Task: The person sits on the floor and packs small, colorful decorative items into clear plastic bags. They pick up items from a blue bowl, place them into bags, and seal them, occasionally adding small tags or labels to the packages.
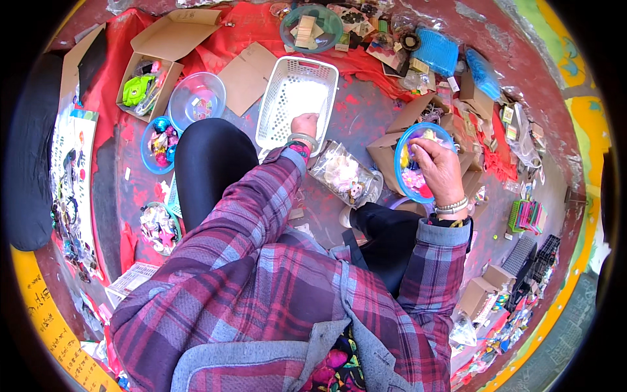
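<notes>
My left hand (305,126) is closed over the near right part of a white perforated plastic basket (264,124). Its fingertips are turned away, so whatever they hold is hidden. Over on the right, my right hand (441,171) is closed, thumb against fingers, above a blue-rimmed bowl (400,178). Small pink, yellow and white pieces (414,181) fill that bowl, and my hand covers part of them. What the right fingers pinch, if anything, cannot be made out. Between the hands lies a clear plastic bag (341,171) with white and pink trinkets inside.
Left of my knee stand a clear basin (197,98), a blue bowl of shiny ornaments (161,145) and an open cardboard box (149,88). A green basin (311,27) is at the far side. Cardboard boxes (385,153) crowd the right bowl. Goods line both sides.
</notes>
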Motion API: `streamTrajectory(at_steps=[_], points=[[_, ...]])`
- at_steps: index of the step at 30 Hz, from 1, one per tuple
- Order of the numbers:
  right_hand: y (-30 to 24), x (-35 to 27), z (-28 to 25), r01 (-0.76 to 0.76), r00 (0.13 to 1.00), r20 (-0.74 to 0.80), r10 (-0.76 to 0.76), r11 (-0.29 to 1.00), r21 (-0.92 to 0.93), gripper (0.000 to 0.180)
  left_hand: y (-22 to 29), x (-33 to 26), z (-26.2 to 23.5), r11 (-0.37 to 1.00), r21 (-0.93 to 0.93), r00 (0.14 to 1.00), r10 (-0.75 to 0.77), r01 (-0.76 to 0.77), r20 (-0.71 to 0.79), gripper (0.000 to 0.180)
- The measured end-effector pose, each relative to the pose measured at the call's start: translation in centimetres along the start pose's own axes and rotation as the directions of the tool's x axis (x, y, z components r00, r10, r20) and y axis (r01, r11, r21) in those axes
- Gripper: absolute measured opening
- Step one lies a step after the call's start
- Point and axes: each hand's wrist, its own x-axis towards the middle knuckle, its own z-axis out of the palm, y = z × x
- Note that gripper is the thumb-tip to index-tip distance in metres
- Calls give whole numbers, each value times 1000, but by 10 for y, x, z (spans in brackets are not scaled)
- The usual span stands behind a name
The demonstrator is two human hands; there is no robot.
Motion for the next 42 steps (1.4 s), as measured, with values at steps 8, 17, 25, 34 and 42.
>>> streamTrajectory(at_steps=[8,17,25,34,42], points=[[3,-3,0,71,997,-18,-72,997,-29,20,13,6,-15,920,-321,964,-165,227,210,20],[8,0,1,68,997,-19,-71,992,-102,21,45,31,-34,998,53,1000,30,-30,7,10],[6,-2,4,95,995,-19,-98,987,-132,20,56,7,-40,923,-249,911,-192,295,366,9],[4,-1,7,46,999,13,-45,989,-141,20,-11,55,-20,991,36,926,108,-130,363,8],[9,-1,6,57,998,17,-55,986,-157,20,33,26,-20,971,241,998,-7,-7,59,7]])
